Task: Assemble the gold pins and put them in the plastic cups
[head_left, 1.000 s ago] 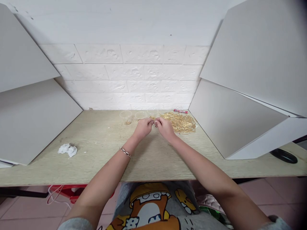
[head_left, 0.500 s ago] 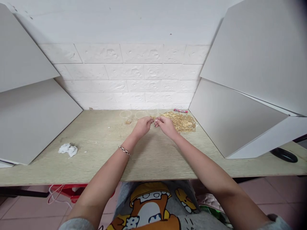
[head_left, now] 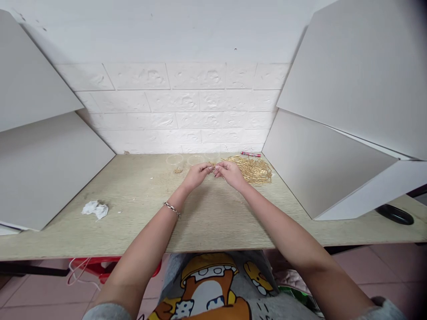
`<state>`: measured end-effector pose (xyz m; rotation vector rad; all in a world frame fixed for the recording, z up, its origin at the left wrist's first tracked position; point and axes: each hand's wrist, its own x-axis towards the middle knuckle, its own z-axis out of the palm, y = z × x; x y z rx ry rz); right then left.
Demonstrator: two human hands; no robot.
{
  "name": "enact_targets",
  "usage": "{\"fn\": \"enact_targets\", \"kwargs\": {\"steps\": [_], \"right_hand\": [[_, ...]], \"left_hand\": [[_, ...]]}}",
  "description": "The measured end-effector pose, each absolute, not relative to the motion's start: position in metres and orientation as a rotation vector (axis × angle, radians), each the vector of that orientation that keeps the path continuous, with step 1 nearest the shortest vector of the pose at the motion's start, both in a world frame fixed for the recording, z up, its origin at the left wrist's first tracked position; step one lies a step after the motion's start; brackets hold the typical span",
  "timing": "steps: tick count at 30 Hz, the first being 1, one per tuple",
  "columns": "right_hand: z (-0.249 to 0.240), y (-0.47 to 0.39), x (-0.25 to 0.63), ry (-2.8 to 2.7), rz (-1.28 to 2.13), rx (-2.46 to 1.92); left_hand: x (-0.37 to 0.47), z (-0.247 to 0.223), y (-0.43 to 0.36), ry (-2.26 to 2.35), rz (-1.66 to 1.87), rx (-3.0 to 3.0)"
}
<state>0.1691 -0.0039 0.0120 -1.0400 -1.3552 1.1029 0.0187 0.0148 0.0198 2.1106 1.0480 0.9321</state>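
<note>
My left hand (head_left: pixel 197 174) and my right hand (head_left: pixel 231 174) meet fingertip to fingertip over the wooden table (head_left: pixel 213 222). Both are closed in a pinch, and whatever lies between the fingers is too small to make out. Beside my right hand spreads a pile of thin gold-coloured sticks (head_left: pixel 255 170). A little heap of small gold pieces (head_left: pixel 178 170) lies left of my left hand. Behind the hands are clear round dishes, one at the left (head_left: pixel 175 159) and another nearer the middle (head_left: pixel 196 160).
A red marker-like tube (head_left: pixel 251 154) lies by the brick-patterned wall. Crumpled white tissue (head_left: pixel 95 209) is on the table's left part. Pale panels stand at the left (head_left: pixel 56 164) and right (head_left: pixel 327 160). A black object (head_left: pixel 395 214) lies far right.
My left hand and wrist have shifted very slightly to the left. Both hands are still pinched together at the same spot.
</note>
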Motion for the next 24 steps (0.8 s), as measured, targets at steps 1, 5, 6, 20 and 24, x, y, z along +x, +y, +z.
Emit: {"fn": "enact_targets", "kwargs": {"steps": [1,5,6,20,24], "right_hand": [[0.0124,-0.0040,0.1692,-1.355,1.110,-1.037],[0.0128,-0.0040,0.1696,-1.361,1.131,-1.032],[0.0126,-0.0038,0.1698,-1.362,1.132,-1.031],[0.0146,-0.0039,0.1711,-1.416,1.131,-1.062],[0.0160,-0.0072,0.1713,-1.470,1.064,-1.102]], "left_hand": [[0.0184,0.0196,0.0150,1.035,0.926,2.094],[0.0181,0.0192,0.0152,0.988,0.922,2.036],[0.0180,0.0192,0.0153,0.980,0.924,2.029],[0.0165,0.0180,0.0173,0.929,0.879,2.021],[0.0158,0.0173,0.0184,0.968,0.853,2.076]]}}
